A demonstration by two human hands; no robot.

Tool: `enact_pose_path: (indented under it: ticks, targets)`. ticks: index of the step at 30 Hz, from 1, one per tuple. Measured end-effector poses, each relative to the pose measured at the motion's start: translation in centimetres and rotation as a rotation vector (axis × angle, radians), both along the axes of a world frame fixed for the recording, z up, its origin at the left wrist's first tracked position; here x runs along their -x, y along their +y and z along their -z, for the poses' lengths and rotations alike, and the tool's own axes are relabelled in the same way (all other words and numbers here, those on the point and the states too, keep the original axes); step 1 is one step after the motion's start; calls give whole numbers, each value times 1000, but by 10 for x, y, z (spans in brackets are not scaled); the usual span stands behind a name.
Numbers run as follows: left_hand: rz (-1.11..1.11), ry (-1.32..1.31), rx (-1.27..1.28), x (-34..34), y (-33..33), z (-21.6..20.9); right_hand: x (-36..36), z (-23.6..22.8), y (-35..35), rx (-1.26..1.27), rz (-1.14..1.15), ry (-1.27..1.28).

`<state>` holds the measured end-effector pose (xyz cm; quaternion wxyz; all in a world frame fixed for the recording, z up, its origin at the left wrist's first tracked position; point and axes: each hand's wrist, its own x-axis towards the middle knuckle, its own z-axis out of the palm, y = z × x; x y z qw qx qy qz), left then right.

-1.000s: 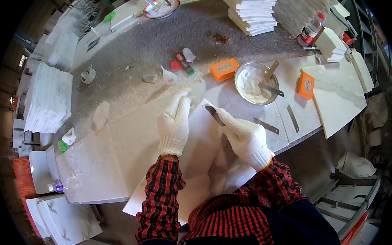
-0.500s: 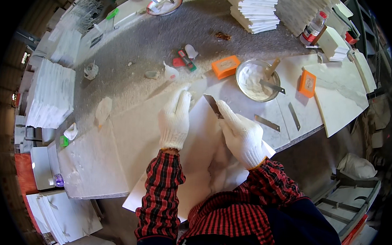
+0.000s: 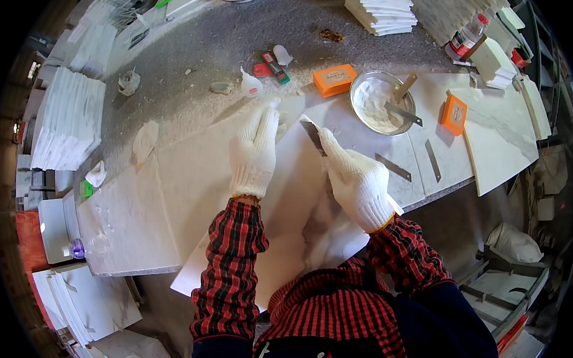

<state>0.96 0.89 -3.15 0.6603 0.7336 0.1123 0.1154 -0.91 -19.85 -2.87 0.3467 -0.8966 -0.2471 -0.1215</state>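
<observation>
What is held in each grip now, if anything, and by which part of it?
The right grip holds a dark flat blade by its near end, partly hidden. Whether the left grip holds anything cannot be told.

Illegible small print on orange boxes [image 3: 335, 80]

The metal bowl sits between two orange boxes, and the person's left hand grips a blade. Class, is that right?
Not quite: in the head view, the right hand grips the blade, not the left hand. The metal bowl does sit between two orange boxes.
</observation>
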Motion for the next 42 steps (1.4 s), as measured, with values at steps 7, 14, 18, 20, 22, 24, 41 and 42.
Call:
enact_pose_path:
  ticks: [7,14,18,20,22,24,41,42]
  targets:
    - [-23,-6,-46,-3,1,1,-4,1,-1,-8,-22,-16]
    - [-50,-5,-75,-5,-6,-7,-8,6,-6,-14,-46,-6]
    - [-81,3,-80,-8,-3,4,-6,7,-7,-5,-64,41]
    - [-107,-6,-147,-10,-2,7,-6,10,-11,1,-91,62]
    - [-120,18,-151,-11,-3,6,-8,16,-16,43,-114,75]
    - [-116,41,-126,-13,-2,8,-10,15,-20,-13,-143,177]
    - [38,96,-246,-7,-2,0,-43,-7,31,-335,-133,381]
    - [4,42,-226,-8,-1,2,-45,-9,32,-373,-136,435]
